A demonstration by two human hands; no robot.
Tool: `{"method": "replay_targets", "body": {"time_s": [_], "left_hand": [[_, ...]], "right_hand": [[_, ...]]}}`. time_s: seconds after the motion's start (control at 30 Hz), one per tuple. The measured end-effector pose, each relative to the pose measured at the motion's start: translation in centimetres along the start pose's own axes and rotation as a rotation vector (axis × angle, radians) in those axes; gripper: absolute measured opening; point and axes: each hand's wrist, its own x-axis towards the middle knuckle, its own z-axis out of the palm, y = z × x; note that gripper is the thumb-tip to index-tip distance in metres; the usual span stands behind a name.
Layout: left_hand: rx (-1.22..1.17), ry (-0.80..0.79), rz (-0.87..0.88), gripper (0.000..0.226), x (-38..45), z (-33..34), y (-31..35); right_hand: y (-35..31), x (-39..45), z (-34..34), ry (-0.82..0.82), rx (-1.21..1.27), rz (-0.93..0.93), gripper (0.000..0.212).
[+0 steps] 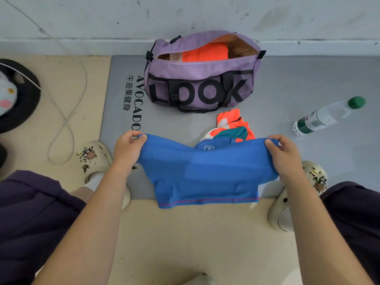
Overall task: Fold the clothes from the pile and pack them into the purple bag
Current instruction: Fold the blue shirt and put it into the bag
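Observation:
A blue knit garment [205, 173] hangs spread in the air between my hands, its hem with a pink stripe lowest. My left hand [128, 150] pinches its top left corner and my right hand [284, 155] pinches its top right corner. Behind it on the grey mat [287, 83] lies a small pile of clothes [232, 126] in orange, teal and white, partly hidden by the blue garment. Farther back the purple bag [197, 79] printed "LOOK" stands unzipped by the wall, with a folded orange garment [205, 52] inside.
A plastic water bottle [327, 115] with a green cap lies on the mat at the right. My feet in cream clogs [96, 159] flank the mat's near edge. A white cable [67, 112] loops over the beige floor at left, beside a dark round object [18, 95].

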Motion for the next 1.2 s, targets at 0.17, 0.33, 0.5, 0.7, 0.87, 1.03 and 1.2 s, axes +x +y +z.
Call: {"method": "replay_targets", "body": {"time_s": [0.17, 0.33, 0.5, 0.7, 0.87, 1.03, 1.2], "left_hand": [[0.011, 0.153, 0.175, 0.007, -0.1, -1.6, 3.0], [-0.261, 0.194, 0.273, 0.011, -1.1, -3.3, 10.6], [-0.653, 0.238, 0.398, 0.013, -3.8, -6.2, 17.2], [-0.569, 0.419, 0.224, 0.024, -4.5, -4.7, 11.1], [-0.331, 0.187, -0.123, 0.009, -3.5, 0.4, -0.5], [-0.037, -0.044, -0.289, 0.021, -3.4, 2.6, -9.4], [0.754, -0.047, -0.242, 0.02, -3.3, 2.7, -10.6]], "right_hand": [[-2.6, 0.5, -1.1, 0.101, -0.047, -0.058, 0.016], [-10.0, 1.0, -2.1, 0.145, 0.058, -0.19, 0.019], [-17.2, -1.1, -3.5, 0.217, 0.438, -0.34, 0.022], [-12.3, -3.0, -2.0, 0.335, 0.443, -0.228, 0.026], [-0.9, -3.5, 2.4, 0.14, 0.304, 0.117, 0.009], [7.1, -4.0, 4.2, -0.044, 0.195, 0.348, 0.011], [9.3, -3.4, 3.9, -0.249, 0.036, 0.569, 0.007]]}}
